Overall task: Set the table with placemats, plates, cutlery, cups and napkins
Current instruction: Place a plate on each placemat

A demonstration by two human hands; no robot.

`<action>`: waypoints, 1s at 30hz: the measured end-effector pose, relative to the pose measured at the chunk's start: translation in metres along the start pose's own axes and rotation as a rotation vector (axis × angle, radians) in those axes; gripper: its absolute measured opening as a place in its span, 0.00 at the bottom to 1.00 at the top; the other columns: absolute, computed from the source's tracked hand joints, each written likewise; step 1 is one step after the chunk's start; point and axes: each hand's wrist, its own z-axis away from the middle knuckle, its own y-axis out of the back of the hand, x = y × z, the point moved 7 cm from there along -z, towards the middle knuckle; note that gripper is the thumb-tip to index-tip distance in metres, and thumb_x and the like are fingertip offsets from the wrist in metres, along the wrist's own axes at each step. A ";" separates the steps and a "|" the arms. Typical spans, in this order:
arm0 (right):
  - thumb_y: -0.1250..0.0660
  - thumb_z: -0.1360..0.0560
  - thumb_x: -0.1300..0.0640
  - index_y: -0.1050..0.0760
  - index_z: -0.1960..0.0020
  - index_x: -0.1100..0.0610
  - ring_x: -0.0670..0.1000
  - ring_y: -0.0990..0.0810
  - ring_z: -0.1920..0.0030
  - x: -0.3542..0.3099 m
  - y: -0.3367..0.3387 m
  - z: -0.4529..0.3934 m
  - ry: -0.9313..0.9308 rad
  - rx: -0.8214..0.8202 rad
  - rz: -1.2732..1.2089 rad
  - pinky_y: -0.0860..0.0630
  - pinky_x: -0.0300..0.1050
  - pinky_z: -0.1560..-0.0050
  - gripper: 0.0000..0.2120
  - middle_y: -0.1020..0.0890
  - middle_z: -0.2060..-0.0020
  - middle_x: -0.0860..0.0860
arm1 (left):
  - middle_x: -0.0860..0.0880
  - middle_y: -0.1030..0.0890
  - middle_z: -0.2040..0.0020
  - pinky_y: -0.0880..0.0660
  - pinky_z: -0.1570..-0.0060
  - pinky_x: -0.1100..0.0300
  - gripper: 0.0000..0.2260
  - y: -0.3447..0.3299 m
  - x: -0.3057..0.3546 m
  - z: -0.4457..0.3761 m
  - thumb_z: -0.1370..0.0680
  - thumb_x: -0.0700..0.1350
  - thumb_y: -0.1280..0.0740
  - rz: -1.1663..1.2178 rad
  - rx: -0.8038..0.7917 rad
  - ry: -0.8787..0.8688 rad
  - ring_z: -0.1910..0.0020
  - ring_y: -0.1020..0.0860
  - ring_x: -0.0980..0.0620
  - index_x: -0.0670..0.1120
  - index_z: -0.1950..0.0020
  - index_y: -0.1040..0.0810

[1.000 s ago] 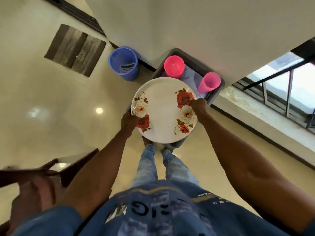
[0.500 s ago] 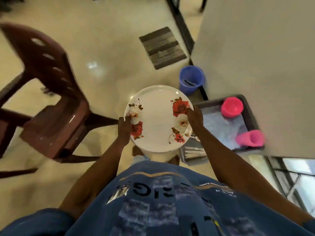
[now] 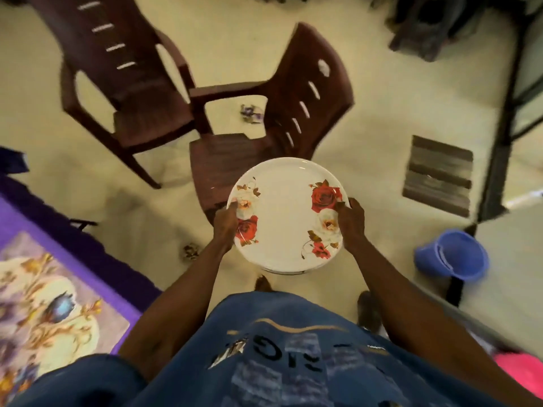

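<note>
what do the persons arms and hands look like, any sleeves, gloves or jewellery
Both forearms are bare from wrist to past the elbow. The left hand and right hand wear no gloves, and no rings, watch or bands show on them or the wrists. Short blue sleeves show at the lower edge, matching a blue patchwork shirt with dark lettering.

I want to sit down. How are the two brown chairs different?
The left chair stands farther from the person; the right chair is closer, its seat partly hidden behind the plate. The left chair's back slots run sideways, the right chair's run slanted. Both are dark brown, with arms.
</note>
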 end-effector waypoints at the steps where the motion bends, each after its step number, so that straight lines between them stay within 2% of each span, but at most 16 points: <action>1: 0.34 0.26 0.53 0.22 0.57 0.52 0.57 0.16 0.55 -0.004 -0.023 -0.005 0.012 -0.031 0.019 0.18 0.57 0.52 0.03 0.16 0.59 0.54 | 0.46 0.16 0.53 0.20 0.56 0.55 0.16 0.019 0.000 -0.007 0.19 0.54 0.37 0.020 0.047 0.005 0.57 0.17 0.48 0.43 0.46 0.19; 3: 0.33 0.25 0.52 0.22 0.56 0.52 0.57 0.16 0.55 -0.015 -0.064 -0.013 0.047 -0.107 0.064 0.18 0.59 0.51 0.04 0.16 0.58 0.54 | 0.45 0.15 0.53 0.19 0.52 0.50 0.20 0.053 -0.006 -0.020 0.22 0.58 0.36 0.069 0.126 0.017 0.56 0.16 0.46 0.43 0.46 0.18; 7: 0.33 0.26 0.49 0.22 0.48 0.54 0.54 0.15 0.55 -0.036 -0.157 -0.022 0.097 -0.287 0.174 0.17 0.58 0.52 0.11 0.15 0.56 0.52 | 0.48 0.16 0.59 0.23 0.65 0.62 0.13 0.119 -0.010 -0.024 0.19 0.52 0.37 0.160 0.301 0.054 0.62 0.18 0.51 0.45 0.52 0.19; 8: 0.33 0.25 0.48 0.22 0.47 0.53 0.54 0.15 0.55 -0.041 -0.176 -0.021 0.103 -0.322 0.184 0.17 0.57 0.52 0.11 0.15 0.56 0.52 | 0.49 0.17 0.60 0.23 0.66 0.62 0.12 0.131 -0.011 -0.024 0.19 0.51 0.37 0.191 0.331 0.064 0.62 0.18 0.51 0.46 0.53 0.19; 11: 0.34 0.23 0.50 0.23 0.45 0.53 0.53 0.15 0.54 -0.051 -0.243 -0.019 0.112 -0.464 0.242 0.17 0.54 0.51 0.10 0.15 0.54 0.52 | 0.48 0.15 0.55 0.20 0.54 0.53 0.13 0.176 -0.025 -0.019 0.21 0.53 0.36 0.293 0.470 0.116 0.56 0.17 0.47 0.45 0.50 0.18; 12: 0.35 0.22 0.50 0.24 0.43 0.55 0.53 0.15 0.53 -0.055 -0.264 -0.015 0.105 -0.512 0.270 0.17 0.53 0.52 0.12 0.16 0.53 0.52 | 0.48 0.15 0.55 0.20 0.54 0.53 0.14 0.189 -0.031 -0.015 0.22 0.54 0.36 0.325 0.520 0.142 0.57 0.17 0.48 0.45 0.50 0.17; 14: 0.34 0.22 0.52 0.23 0.44 0.57 0.53 0.16 0.54 -0.062 -0.302 -0.008 0.125 -0.583 0.314 0.18 0.46 0.59 0.11 0.16 0.54 0.52 | 0.48 0.15 0.57 0.21 0.57 0.55 0.14 0.211 -0.040 -0.005 0.23 0.55 0.35 0.364 0.618 0.161 0.58 0.17 0.48 0.45 0.51 0.17; 16: 0.33 0.24 0.56 0.22 0.47 0.59 0.51 0.16 0.57 -0.071 -0.339 0.002 0.163 -0.660 0.343 0.20 0.42 0.66 0.08 0.16 0.56 0.53 | 0.47 0.16 0.59 0.20 0.57 0.52 0.16 0.230 -0.052 0.004 0.24 0.56 0.34 0.397 0.712 0.185 0.58 0.17 0.46 0.43 0.52 0.18; 18: 0.31 0.27 0.57 0.20 0.49 0.60 0.53 0.15 0.58 -0.074 -0.372 0.012 0.173 -0.740 0.367 0.17 0.48 0.61 0.09 0.15 0.58 0.54 | 0.45 0.15 0.59 0.19 0.53 0.44 0.20 0.244 -0.074 0.006 0.27 0.59 0.33 0.474 0.785 0.224 0.58 0.16 0.43 0.42 0.52 0.18; 20: 0.31 0.28 0.57 0.20 0.50 0.59 0.54 0.14 0.58 -0.073 -0.404 0.023 0.178 -0.847 0.418 0.16 0.54 0.58 0.09 0.14 0.58 0.55 | 0.45 0.15 0.55 0.20 0.49 0.44 0.21 0.253 -0.084 0.019 0.27 0.60 0.33 0.515 0.867 0.271 0.55 0.17 0.44 0.43 0.48 0.18; 23: 0.33 0.27 0.57 0.22 0.47 0.60 0.56 0.15 0.56 -0.079 -0.444 0.042 0.225 -0.947 0.512 0.17 0.52 0.58 0.11 0.15 0.57 0.56 | 0.44 0.17 0.48 0.22 0.46 0.47 0.19 0.260 -0.080 0.045 0.22 0.54 0.34 0.556 1.023 0.296 0.50 0.19 0.44 0.41 0.41 0.21; 27: 0.31 0.30 0.51 0.23 0.49 0.55 0.54 0.15 0.57 -0.078 -0.497 0.070 0.268 -1.102 0.616 0.17 0.56 0.55 0.12 0.15 0.57 0.53 | 0.45 0.16 0.49 0.21 0.45 0.45 0.19 0.272 -0.095 0.065 0.24 0.56 0.34 0.603 1.162 0.304 0.50 0.18 0.45 0.44 0.42 0.20; 30: 0.31 0.30 0.52 0.24 0.48 0.56 0.53 0.15 0.57 -0.069 -0.530 0.094 0.299 -1.183 0.676 0.17 0.54 0.55 0.12 0.16 0.56 0.53 | 0.47 0.19 0.45 0.24 0.42 0.49 0.18 0.283 -0.098 0.083 0.21 0.53 0.35 0.607 1.286 0.326 0.47 0.21 0.46 0.43 0.36 0.23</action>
